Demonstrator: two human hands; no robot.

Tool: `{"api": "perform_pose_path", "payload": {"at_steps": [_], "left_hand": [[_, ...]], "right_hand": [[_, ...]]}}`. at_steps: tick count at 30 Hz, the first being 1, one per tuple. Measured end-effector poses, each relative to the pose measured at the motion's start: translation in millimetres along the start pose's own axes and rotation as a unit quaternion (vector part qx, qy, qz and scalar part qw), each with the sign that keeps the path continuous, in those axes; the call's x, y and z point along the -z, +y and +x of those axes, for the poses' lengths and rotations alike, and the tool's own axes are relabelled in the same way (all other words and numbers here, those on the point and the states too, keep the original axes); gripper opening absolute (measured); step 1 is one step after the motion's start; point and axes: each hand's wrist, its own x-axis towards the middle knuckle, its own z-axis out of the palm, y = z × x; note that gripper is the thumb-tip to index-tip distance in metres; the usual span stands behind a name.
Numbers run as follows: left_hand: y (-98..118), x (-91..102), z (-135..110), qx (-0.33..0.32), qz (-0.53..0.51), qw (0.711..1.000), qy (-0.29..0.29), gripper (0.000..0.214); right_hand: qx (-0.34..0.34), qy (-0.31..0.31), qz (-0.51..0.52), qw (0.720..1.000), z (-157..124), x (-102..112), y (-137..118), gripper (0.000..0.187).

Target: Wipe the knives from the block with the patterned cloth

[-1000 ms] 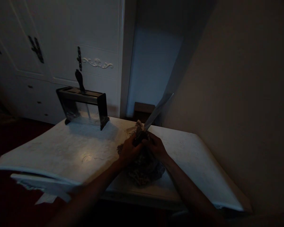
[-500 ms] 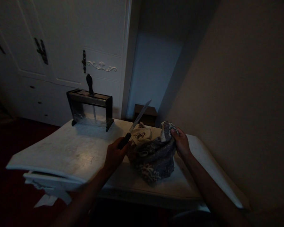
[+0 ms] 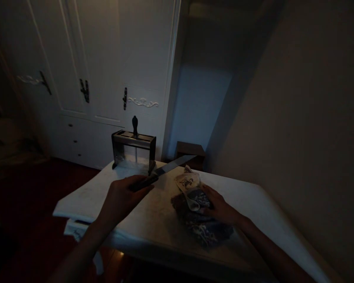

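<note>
My left hand (image 3: pixel 122 194) is closed around the black handle of a knife (image 3: pixel 175 163). Its blade points away to the right, over the far part of the table. On the tabletop to the right lies a bunched grey cloth (image 3: pixel 208 232) with pale patterns and a lighter, cream-coloured section. My right hand (image 3: pixel 220 206) grips the cloth's upper fold, thumb on the near side and fingers on the far side. A knife block (image 3: pixel 134 137) with clear panels stands at the back left, one black-handled knife (image 3: pixel 135 125) upright in it.
All this rests on a white table (image 3: pixel 103 202) with a raised, peeling left edge. Behind it stand a white wardrobe (image 3: pixel 103 70) and a small brown box-like piece (image 3: pixel 190 148). A wall (image 3: pixel 297 118) rises on the right. The room is dim.
My right hand has lowered the cloth's raised corner onto the table. The knife, upright at a slant before, has tipped flatter and to the right. The camera view has shifted left and up.
</note>
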Motion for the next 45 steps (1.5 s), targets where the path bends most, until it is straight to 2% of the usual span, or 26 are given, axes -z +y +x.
{"api": "perform_pose_path", "payload": {"at_steps": [4,9,13,18,22,28,34,40,45], "left_hand": [[18,34.2,10,-0.003,0.001,0.999,0.052,0.03],[46,67.4,26,0.058,-0.05,0.987,0.141,0.033],[65,83.4,44,0.037,-0.112,0.966,0.23,0.034],[72,94.5,80,0.002,-0.154,0.95,0.272,0.034],[77,102.9,114,-0.016,-0.159,0.95,0.268,0.038],[87,113.8,170,-0.076,-0.189,0.941,0.269,0.034],[97,119.5,220,-0.138,-0.155,0.947,0.246,0.024],[98,108.3,258,-0.179,-0.135,0.948,0.224,0.021],[91,88.5,273,-0.19,-0.108,0.956,0.197,0.02]], "right_hand": [[-0.012,-0.073,-0.021,0.997,6,-3,-10,0.104],[-0.004,-0.085,-0.001,0.996,14,-4,-6,0.1],[-0.005,-0.099,0.01,0.995,15,-4,-1,0.098],[0.002,-0.08,0.027,0.996,14,-12,9,0.092],[-0.001,-0.057,0.016,0.998,15,-24,15,0.095],[-0.013,-0.011,0.008,1.0,15,-40,16,0.083],[-0.038,-0.013,0.01,0.999,15,-41,19,0.079],[-0.015,-0.014,0.007,1.0,20,-40,22,0.074],[-0.016,-0.003,0.003,1.0,21,-47,26,0.072]]}}
